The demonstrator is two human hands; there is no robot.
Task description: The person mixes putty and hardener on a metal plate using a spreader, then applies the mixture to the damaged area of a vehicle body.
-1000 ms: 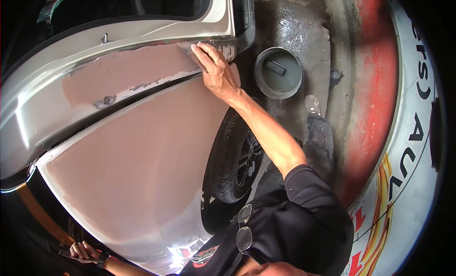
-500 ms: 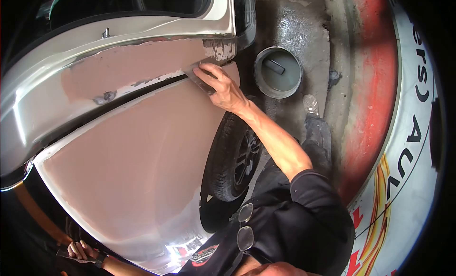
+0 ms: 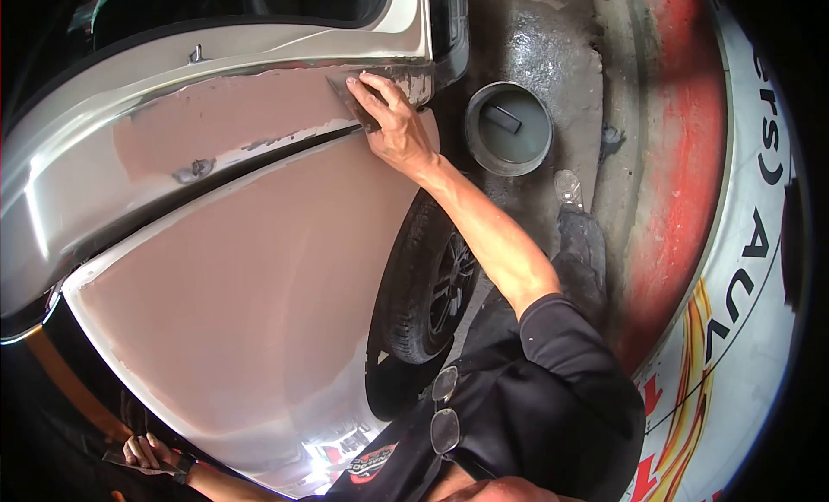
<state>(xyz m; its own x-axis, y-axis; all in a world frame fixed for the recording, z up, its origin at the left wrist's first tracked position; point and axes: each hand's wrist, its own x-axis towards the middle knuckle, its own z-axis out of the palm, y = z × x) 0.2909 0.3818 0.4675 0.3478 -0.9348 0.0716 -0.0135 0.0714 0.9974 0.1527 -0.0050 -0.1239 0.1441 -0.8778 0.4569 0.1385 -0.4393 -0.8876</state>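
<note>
A car body panel (image 3: 233, 269) is coated in pink filler, and the upper panel (image 3: 224, 122) above the seam has a pink patch too. My right hand (image 3: 389, 126) presses a flat grey spreader (image 3: 350, 100) against the right end of the upper patch, near its scraped grey corner (image 3: 410, 77). My left hand (image 3: 147, 453) is low at the bottom left under the panel's edge. It grips a thin flat blade (image 3: 121, 459) and wears a dark wristband.
A grey bucket (image 3: 509, 129) of water with a dark block in it stands on the wet concrete floor beyond the car. A tyre (image 3: 427, 286) sits below my right arm. A plastic bottle (image 3: 567, 187) lies by my shoe. A red and white painted wall (image 3: 743, 243) runs along the right.
My right hand slid the spreader down to the seam between the panels, then back up to the top right of the upper patch. The left hand stayed put.
</note>
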